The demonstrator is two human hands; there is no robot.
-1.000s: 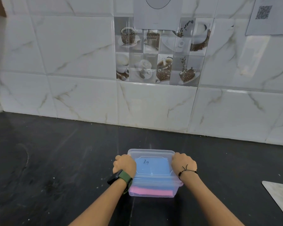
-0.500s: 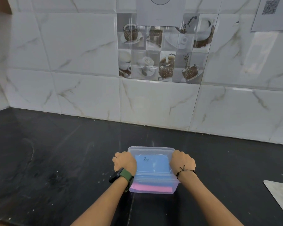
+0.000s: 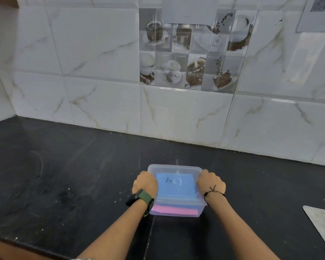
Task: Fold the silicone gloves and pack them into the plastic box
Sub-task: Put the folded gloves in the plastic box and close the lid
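Head view: left hand (image 3: 145,184) and right hand (image 3: 211,183) each grip a side of the lidded plastic box (image 3: 174,184).

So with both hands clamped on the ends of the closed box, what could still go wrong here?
1. The left hand and right hand grip only the short ends of the plastic box; its lid may be unlatched along the long edges.
2. The blue glove lies right under the lid and could push it up.
3. The black counter looks glossy, so the box might slide under pressure.
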